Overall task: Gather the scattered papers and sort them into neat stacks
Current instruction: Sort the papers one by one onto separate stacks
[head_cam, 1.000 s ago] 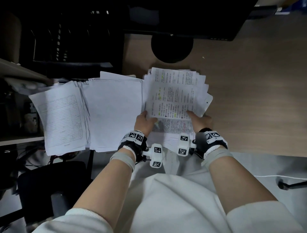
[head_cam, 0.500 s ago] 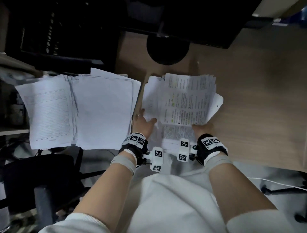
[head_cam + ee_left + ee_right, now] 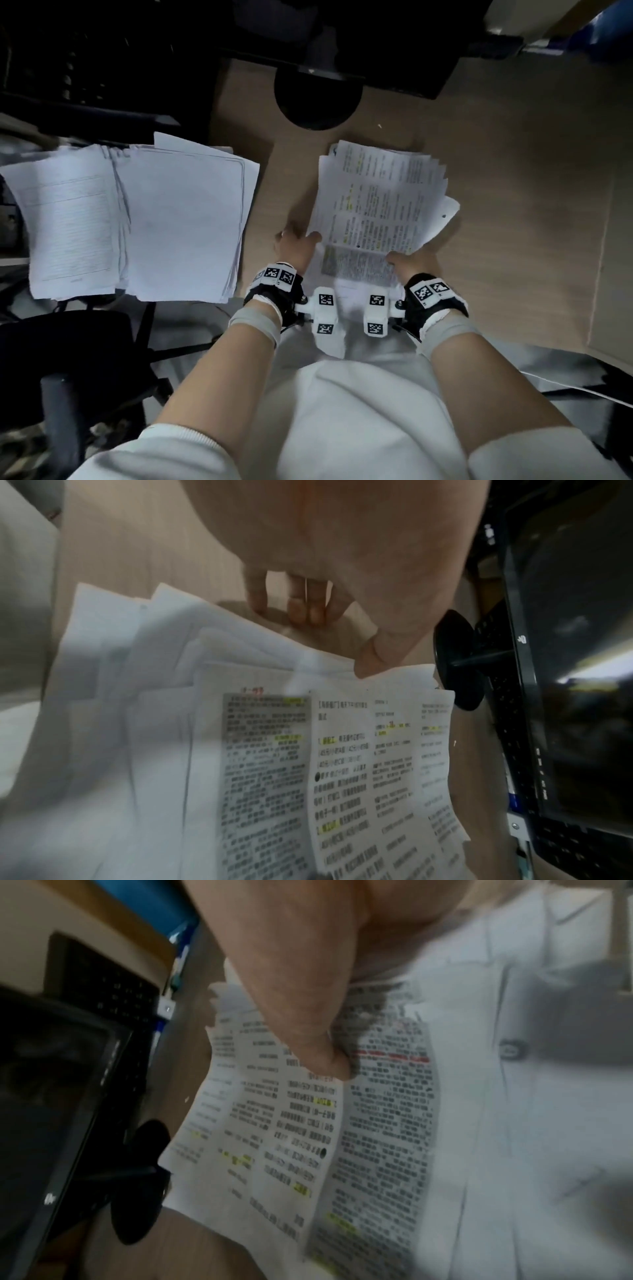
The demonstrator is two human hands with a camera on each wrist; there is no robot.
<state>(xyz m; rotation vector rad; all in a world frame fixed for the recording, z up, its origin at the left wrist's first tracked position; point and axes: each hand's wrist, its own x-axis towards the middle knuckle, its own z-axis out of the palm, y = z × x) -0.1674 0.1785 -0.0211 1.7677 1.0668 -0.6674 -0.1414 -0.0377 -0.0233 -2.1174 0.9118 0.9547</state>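
Wooden desk (image 3: 513,212): paper stacks (image 3: 137,222), monitor base (image 3: 318,102)

Looked like an office: wooden desk (image 3: 513,212), dark monitor (image 3: 575,669) on a round black stand base (image 3: 318,99), black keyboard (image 3: 116,999) behind it, piles of printed and lined papers (image 3: 185,222) spread across the desk, black swivel chair (image 3: 68,346) alongside.

No legible text.
Print on the sheets (image 3: 376,202) was too blurred to read; the wristbands (image 3: 275,274) bore only square markers.
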